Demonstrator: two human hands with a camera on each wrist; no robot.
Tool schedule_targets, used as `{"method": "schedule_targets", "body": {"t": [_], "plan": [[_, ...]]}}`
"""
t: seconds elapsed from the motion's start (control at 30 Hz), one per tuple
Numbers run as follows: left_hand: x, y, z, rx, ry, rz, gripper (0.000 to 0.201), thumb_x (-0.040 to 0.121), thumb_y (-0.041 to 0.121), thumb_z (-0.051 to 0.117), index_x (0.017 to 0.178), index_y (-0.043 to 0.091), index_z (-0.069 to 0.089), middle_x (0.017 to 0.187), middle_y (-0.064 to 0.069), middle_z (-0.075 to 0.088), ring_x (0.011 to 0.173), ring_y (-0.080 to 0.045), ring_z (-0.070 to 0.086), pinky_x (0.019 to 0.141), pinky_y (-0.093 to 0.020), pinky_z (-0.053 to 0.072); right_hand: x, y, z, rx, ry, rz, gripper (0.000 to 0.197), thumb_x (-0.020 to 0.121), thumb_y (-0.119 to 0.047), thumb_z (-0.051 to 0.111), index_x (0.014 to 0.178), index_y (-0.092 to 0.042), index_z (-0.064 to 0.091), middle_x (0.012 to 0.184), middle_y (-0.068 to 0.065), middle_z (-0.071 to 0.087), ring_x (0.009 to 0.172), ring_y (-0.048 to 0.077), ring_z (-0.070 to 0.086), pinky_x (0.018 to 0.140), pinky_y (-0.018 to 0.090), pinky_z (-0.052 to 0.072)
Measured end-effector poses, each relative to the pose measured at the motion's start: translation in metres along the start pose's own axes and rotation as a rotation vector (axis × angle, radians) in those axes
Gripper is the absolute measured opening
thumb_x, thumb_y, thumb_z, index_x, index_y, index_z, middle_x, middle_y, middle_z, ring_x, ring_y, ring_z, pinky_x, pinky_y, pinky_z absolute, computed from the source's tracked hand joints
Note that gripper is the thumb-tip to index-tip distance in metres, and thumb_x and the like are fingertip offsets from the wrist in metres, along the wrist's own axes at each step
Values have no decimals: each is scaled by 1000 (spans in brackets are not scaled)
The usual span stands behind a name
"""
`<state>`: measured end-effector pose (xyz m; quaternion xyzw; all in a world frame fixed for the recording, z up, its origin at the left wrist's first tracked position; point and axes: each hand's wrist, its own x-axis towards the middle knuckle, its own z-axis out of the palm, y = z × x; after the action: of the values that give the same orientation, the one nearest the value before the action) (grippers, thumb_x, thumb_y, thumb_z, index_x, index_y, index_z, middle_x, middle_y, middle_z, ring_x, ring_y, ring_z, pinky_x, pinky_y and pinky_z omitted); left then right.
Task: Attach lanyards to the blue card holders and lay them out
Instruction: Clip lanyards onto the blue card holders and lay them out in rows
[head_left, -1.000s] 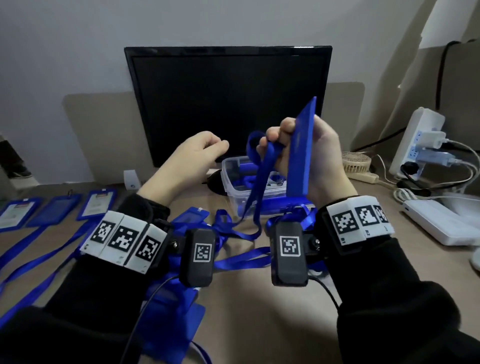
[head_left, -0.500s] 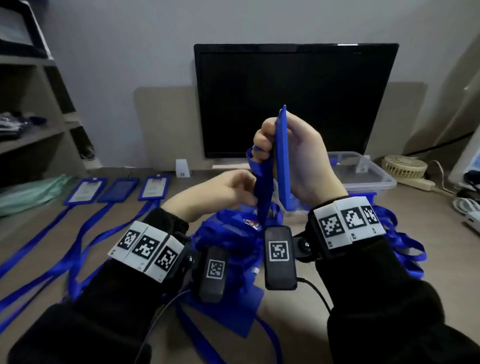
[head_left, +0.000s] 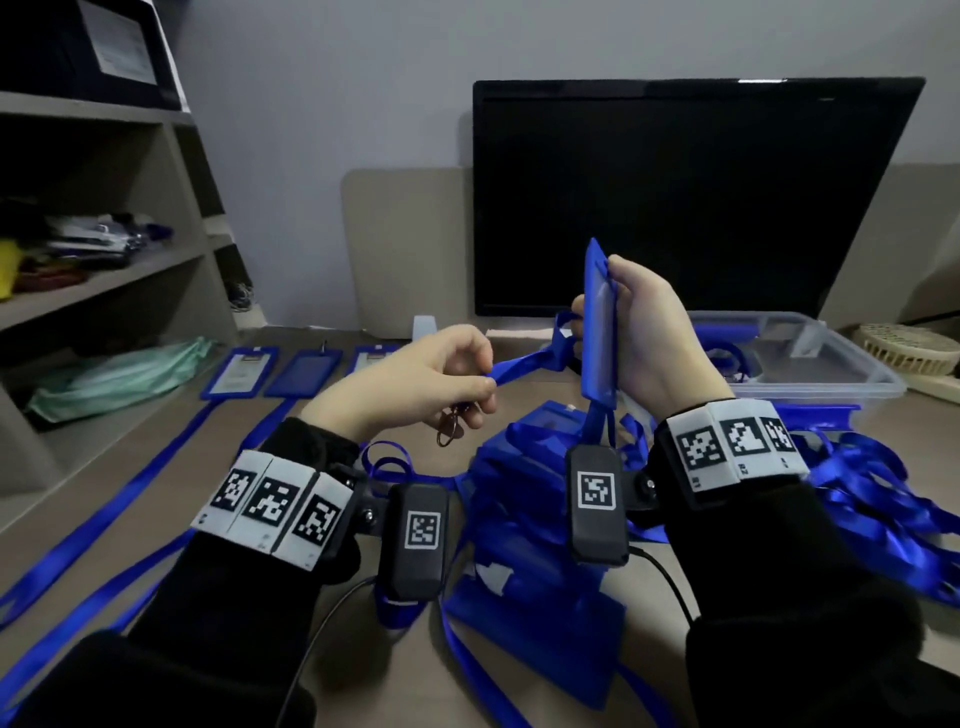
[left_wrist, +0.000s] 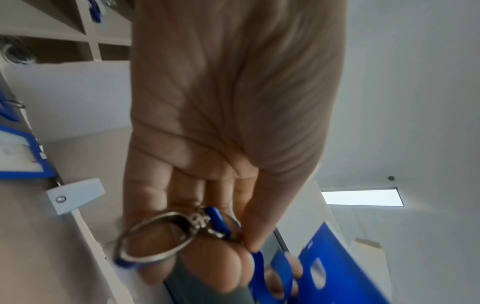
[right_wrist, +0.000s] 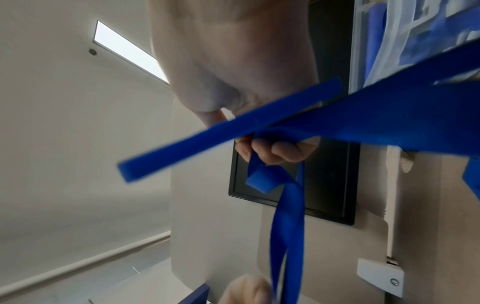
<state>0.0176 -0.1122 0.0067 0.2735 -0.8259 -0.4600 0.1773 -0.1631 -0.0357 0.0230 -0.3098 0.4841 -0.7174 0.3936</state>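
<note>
At the far left of my head view, a grey shelf (head_left: 104, 270) holds a crumpled pale green bag (head_left: 119, 376) and cluttered items too blurred to name. Right of it, three flat rectangular blue holders (head_left: 304, 366) lie in a row on the matte beige desk (head_left: 130, 467), their woven ribbon straps running toward the lower left corner.

Left of centre, my left hand (head_left: 415, 384) pinches a flat satin blue lanyard (head_left: 524, 364) between thumb and fingertips. Its oval metal clip (head_left: 449, 428) hangs below the curled fingers, shiny in the wrist view.

The ribbon runs up and right to my right hand (head_left: 649, 338), whose fingers curl round an upright, rigid blue card holder (head_left: 597, 322) with a clear window and also hold the ribbon's looped end.

Below the hands, centre frame, lies a heap of blue holders and tangled lanyards (head_left: 535, 519).

Behind, a dark glossy monitor (head_left: 696, 197) fills the upper right. At right, a clear plastic tub (head_left: 831, 364) contains more blue pieces; beside it sits a round cream fan (head_left: 909, 348). I can read no writing.
</note>
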Motion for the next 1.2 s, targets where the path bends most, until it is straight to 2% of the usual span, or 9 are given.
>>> {"method": "schedule_targets", "body": {"t": [0.13,0.27,0.43,0.6,0.77,0.83,0.97,1.07,1.2], "plan": [[-5,-2,-11,-6,-49,-18,18,93,1,51,105,7,63,98,-6,70,81,-13,67,67,-28,55,8,10,-3,-39,65,54,28,98,-37,43,87,-15,57,57,-4,58,43,8,57,44,17,45],[-3,-2,-8,-118,67,-11,28,94,2,52,119,9,62,110,-9,68,81,-13,71,63,-23,58,19,18,-7,-142,57,187,29,98,-38,43,100,-13,58,79,5,58,81,24,62,71,35,52],[0,0,-6,-212,205,56,53,85,-3,62,134,14,50,125,-3,59,97,-17,70,70,-23,59,23,20,-15,-270,-53,333,36,99,-39,40,101,-8,58,84,8,60,83,27,61,67,33,51],[3,2,-4,-241,361,134,30,93,-6,49,118,7,60,111,-12,65,88,-15,72,67,-21,58,25,24,-18,-252,6,299,50,96,-40,44,130,-5,55,91,5,62,67,14,56,63,29,47],[3,3,-1,-177,310,123,25,96,5,49,118,11,59,100,-6,69,72,-6,69,65,-19,57,23,19,-14,-130,29,153,37,97,-36,45,117,-6,56,106,15,63,112,34,61,98,43,48],[2,1,-2,-102,273,133,35,92,3,56,125,15,55,105,-3,70,79,-6,66,70,-17,55,19,17,-8,-219,13,101,35,98,-38,44,107,-8,60,101,16,67,105,34,64,97,45,49],[3,-2,-1,-56,232,162,48,85,-7,60,129,12,53,109,-3,70,91,-9,67,77,-15,54,12,14,-1,-421,17,-13,33,97,-38,48,97,-7,60,84,7,63,75,20,60,73,33,47],[6,-4,0,-67,261,163,29,92,2,55,120,9,60,100,-3,73,84,-5,68,76,-18,54,10,15,-2,-496,26,-37,40,95,-38,52,108,-1,59,79,7,61,72,21,57,67,30,46],[12,-8,-1,113,408,170,19,94,26,55,96,18,71,78,1,70,69,-9,61,73,-25,50,7,11,-3,-449,28,-5,16,96,-27,50,96,-12,57,67,6,55,62,20,52,64,29,44]]}}
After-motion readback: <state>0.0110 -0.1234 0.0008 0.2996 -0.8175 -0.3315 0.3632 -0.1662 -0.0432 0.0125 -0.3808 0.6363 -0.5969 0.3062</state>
